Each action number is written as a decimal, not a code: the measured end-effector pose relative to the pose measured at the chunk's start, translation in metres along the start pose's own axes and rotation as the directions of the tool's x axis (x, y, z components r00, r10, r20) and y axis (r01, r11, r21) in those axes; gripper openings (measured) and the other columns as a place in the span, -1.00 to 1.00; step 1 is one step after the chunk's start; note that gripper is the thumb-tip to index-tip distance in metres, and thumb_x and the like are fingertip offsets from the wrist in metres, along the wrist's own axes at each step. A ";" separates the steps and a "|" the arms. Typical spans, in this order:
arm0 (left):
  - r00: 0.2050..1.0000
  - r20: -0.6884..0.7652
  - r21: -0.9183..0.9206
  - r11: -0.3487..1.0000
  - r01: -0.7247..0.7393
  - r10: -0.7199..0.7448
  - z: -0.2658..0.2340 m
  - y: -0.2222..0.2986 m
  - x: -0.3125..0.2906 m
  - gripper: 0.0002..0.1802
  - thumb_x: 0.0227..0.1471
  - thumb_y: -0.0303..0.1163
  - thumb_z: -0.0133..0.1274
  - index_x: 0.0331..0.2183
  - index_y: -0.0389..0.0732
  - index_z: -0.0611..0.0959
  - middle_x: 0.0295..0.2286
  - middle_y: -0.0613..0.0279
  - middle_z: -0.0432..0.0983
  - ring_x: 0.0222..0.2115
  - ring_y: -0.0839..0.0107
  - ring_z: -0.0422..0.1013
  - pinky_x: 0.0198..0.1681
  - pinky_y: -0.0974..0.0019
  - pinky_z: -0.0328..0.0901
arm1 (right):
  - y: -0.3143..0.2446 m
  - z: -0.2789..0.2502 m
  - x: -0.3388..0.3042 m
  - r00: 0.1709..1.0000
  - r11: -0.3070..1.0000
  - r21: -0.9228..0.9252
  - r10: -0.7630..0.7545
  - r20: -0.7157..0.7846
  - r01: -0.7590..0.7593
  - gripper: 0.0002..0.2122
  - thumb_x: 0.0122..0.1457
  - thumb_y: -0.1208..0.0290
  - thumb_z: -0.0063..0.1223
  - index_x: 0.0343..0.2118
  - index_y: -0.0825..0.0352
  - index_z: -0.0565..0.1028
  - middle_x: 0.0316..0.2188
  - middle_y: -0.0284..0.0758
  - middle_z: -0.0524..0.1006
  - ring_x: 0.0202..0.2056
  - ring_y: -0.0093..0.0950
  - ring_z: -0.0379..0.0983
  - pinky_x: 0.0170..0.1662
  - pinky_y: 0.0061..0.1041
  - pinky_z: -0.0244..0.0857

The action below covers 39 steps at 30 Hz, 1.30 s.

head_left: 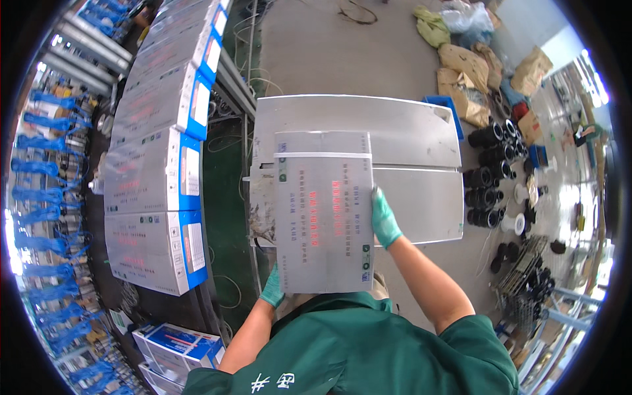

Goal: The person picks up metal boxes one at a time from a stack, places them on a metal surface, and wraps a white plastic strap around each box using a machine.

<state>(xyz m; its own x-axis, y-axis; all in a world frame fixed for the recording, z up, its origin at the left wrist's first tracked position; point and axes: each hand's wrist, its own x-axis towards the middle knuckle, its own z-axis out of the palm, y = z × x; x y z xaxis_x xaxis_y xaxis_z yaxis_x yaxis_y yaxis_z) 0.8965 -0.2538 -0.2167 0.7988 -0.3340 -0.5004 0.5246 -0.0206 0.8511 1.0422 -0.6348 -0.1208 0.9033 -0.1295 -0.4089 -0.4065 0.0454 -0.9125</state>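
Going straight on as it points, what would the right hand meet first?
The right hand would probably meet the grey carton first, as it seems to touch the carton's right side; depth is unclear.

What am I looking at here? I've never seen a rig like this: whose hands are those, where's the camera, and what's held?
There is no machine: these are a person's own hands, in green gloves. The single picture comes from a wide fisheye camera on their head, looking down, so straight edges bend. The left hand is at the near left side of a gray box, the right hand along its right side; they seem to hold it between them. Beneath is a pale table; whether the box touches it, I can't tell. To the left stands a row of similar boxes.
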 end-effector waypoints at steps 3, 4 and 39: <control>0.997 -0.010 -0.098 0.992 0.081 -0.083 0.008 0.020 -0.002 -0.40 0.39 -0.20 -0.05 0.34 -0.21 0.35 0.20 0.05 0.43 0.18 0.10 0.38 0.28 0.07 0.30 | 0.047 -0.007 -0.059 0.993 0.988 -0.155 -0.001 0.121 0.020 -0.47 0.56 0.09 -0.33 0.38 0.39 0.22 0.25 -0.10 0.39 0.27 -0.27 0.32 0.39 -0.37 0.12; 0.999 0.001 -0.011 0.999 0.037 -0.037 0.010 0.027 -0.003 -0.40 0.38 -0.16 -0.06 0.33 -0.19 0.36 0.19 0.06 0.43 0.17 0.11 0.39 0.26 0.06 0.31 | 0.058 -0.009 -0.083 0.990 0.999 -0.022 0.038 0.137 -0.035 -0.49 0.56 0.12 -0.29 0.39 0.39 0.23 0.26 -0.11 0.39 0.28 -0.30 0.31 0.39 -0.38 0.11; 0.893 -0.446 0.011 0.998 -0.056 0.055 0.027 0.255 0.170 -0.31 0.22 0.21 0.18 0.20 0.01 0.47 -0.05 0.22 0.60 -0.13 0.19 0.59 -0.20 -0.03 0.61 | -0.051 -0.064 0.054 0.942 0.871 -0.359 -0.302 0.145 0.334 -0.41 0.25 0.19 0.21 0.28 0.34 0.37 0.26 0.05 0.39 0.14 0.07 0.45 0.24 -0.18 0.34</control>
<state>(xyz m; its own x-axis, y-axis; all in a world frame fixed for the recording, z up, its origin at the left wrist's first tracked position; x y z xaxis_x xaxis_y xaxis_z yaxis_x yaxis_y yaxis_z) 1.1583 -0.3418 -0.0805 0.8739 0.1213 -0.4707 0.4755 -0.0119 0.8797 1.1026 -0.7073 -0.0957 0.9937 0.0080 -0.1115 -0.1012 -0.3591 -0.9278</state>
